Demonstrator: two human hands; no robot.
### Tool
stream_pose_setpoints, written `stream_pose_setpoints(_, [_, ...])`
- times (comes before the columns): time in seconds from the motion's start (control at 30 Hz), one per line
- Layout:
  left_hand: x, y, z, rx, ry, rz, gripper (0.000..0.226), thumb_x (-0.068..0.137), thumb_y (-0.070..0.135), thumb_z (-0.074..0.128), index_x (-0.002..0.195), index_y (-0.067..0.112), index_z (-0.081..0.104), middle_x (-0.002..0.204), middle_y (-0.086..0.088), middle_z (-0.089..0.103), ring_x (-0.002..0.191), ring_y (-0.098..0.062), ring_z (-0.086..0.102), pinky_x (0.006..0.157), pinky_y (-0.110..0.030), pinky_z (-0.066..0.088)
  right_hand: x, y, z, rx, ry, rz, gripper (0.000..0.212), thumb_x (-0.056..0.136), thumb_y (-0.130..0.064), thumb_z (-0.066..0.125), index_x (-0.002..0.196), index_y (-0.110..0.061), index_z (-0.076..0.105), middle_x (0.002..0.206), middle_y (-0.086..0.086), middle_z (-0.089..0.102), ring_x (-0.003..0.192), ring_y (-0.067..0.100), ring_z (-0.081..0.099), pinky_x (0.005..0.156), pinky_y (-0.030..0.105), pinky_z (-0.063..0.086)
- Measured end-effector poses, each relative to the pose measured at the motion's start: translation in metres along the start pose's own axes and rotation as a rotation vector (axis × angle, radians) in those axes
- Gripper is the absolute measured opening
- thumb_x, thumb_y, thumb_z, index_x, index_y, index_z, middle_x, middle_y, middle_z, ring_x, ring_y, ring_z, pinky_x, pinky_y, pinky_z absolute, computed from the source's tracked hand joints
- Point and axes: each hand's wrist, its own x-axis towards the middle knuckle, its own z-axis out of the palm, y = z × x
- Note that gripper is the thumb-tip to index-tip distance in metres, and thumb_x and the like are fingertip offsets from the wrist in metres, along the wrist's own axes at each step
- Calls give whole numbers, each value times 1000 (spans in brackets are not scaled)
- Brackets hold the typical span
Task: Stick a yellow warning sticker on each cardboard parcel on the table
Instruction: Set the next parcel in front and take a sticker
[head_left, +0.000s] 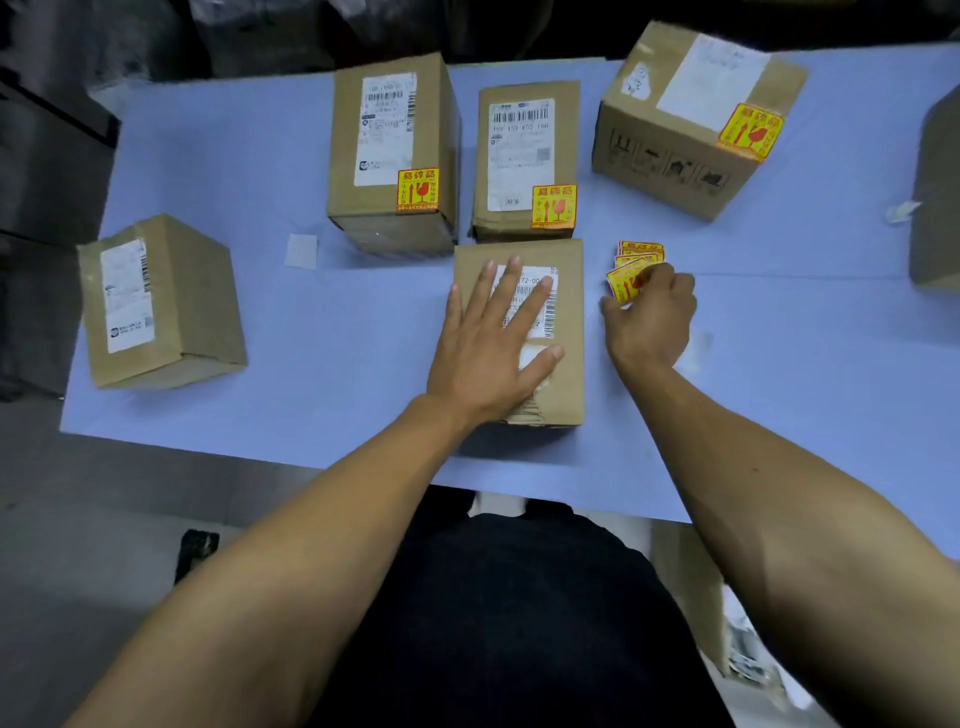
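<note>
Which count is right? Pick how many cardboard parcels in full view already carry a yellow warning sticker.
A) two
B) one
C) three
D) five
C: yellow warning stickers show on the tall back parcel, the flat middle parcel and the big right parcel; the far-left parcel and the parcel under the left hand have none.

Even, soft overhead light on the table (260, 156), faint shadows, dark blurred background, wide-angle bowing at edges.
</note>
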Motion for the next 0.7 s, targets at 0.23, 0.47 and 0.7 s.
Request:
stream_pose_setpoints(0.23, [1, -2, 2, -16, 6, 7, 71, 94, 63, 34, 157, 33, 18, 168, -1, 4, 154, -22, -3, 122, -50, -2, -6, 8, 3, -131, 136, -121, 27, 95, -25, 51, 107, -3, 61, 115, 18, 57, 107, 39, 51, 63, 37, 34])
stream_pose_setpoints(0.47, [2, -5, 4, -11, 7, 15, 72, 94, 66, 27, 158, 35, 13, 168, 0, 2, 154, -22, -5, 121, -48, -7, -4, 8, -1, -273, 180, -186, 23, 96, -19, 50, 100, 1, 62, 104, 22, 61, 98, 42, 54, 61, 40, 29])
stream_pose_setpoints(0.7, [1, -7, 2, -37, -13, 22, 71, 96, 64, 32, 158, 37, 9, 168, 2, -4, 154, -19, -11, 120, -46, -11, -4, 6, -7, -368, 33, -190, 18, 91, -18, 61, 99, -3, 68, 104, 18, 63, 99, 40, 53, 65, 38, 33])
